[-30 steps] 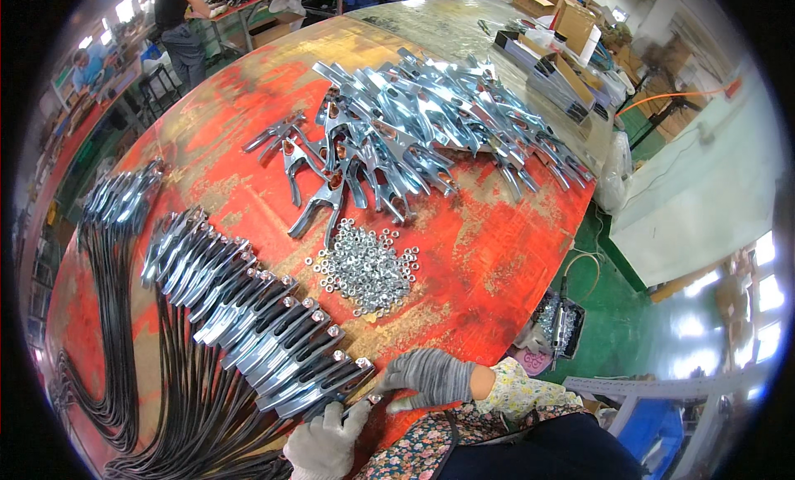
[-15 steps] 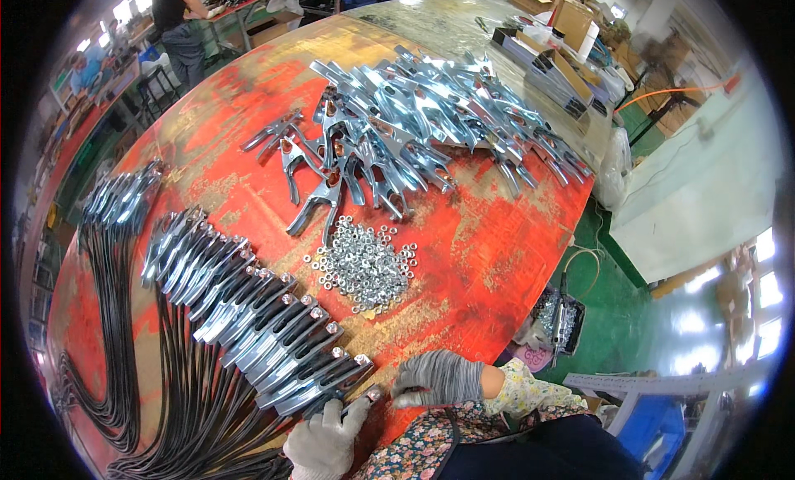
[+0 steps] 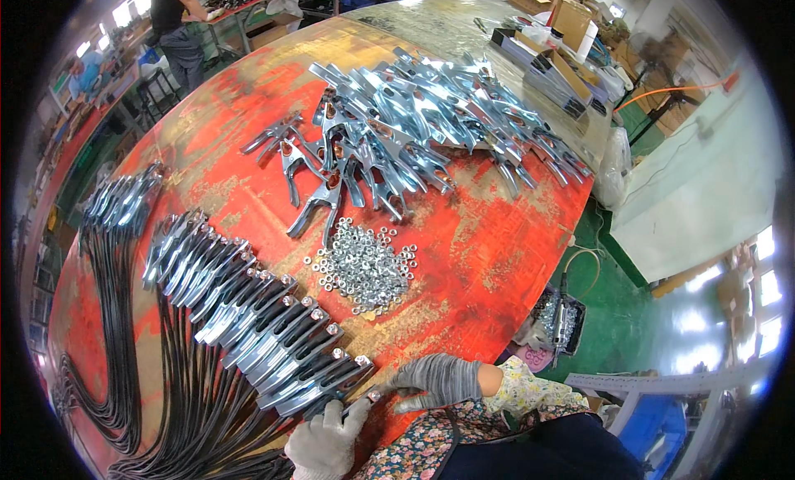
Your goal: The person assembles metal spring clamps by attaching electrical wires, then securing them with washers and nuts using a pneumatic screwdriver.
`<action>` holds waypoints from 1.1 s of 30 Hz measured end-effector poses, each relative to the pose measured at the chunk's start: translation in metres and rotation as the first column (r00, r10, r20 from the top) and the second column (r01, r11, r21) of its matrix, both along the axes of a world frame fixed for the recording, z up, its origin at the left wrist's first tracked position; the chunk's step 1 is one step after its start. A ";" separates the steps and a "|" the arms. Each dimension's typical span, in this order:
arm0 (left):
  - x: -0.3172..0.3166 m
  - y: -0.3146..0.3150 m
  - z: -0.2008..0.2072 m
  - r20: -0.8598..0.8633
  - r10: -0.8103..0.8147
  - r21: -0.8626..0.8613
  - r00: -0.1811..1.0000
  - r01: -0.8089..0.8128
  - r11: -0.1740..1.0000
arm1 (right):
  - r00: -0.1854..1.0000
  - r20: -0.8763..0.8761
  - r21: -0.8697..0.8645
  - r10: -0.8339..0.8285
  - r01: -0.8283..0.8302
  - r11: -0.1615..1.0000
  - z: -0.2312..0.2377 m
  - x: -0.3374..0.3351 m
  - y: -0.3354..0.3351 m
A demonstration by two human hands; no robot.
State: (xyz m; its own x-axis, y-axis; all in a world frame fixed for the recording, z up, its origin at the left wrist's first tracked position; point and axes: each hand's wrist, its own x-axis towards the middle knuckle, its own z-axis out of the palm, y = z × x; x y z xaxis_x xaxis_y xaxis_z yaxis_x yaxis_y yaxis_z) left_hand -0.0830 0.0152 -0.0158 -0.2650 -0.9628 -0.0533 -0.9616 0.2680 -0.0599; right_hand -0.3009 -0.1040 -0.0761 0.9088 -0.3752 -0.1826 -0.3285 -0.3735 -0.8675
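Note:
My left hand (image 3: 323,445), in a pale grey glove, pinches a metal spring clamp (image 3: 356,397) at the near end of a long row. My right hand (image 3: 439,381), in a darker ribbed grey glove, has its fingers curled at the tip of that same clamp; anything small between them is hidden. Beside my hands, silvery clamps (image 3: 265,335) lie side by side with black cables (image 3: 195,381) trailing from them, and small nuts or bolt ends show on their tips. A heap of loose hex nuts (image 3: 364,266) lies beyond my hands.
A big pile of loose spring clamps (image 3: 422,115) covers the far part of the worn red table (image 3: 464,273). Another cabled clamp bundle (image 3: 122,200) lies far left. Boxes (image 3: 571,24) stand at the back right. Another person (image 3: 178,28) stands beyond the table.
My right hand has shifted slightly left, bringing its fingertips to the end of the clamp. My left hand keeps its hold in nearly the same place.

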 end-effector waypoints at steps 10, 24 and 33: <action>-0.004 -0.002 0.009 -0.049 -0.008 0.004 0.999 0.008 1.000 | 0.999 -0.035 -0.025 -0.005 0.004 1.000 0.018 -0.012 -0.016; -0.022 0.000 -0.008 0.008 0.126 -0.431 0.992 -0.110 0.896 | 0.327 0.098 -0.673 -0.940 0.717 0.179 0.017 -0.160 -0.304; -0.026 0.019 -0.021 -0.031 -0.022 -0.403 0.999 0.007 0.915 | 0.501 0.278 -0.834 -0.820 0.549 0.053 0.066 -0.152 -0.227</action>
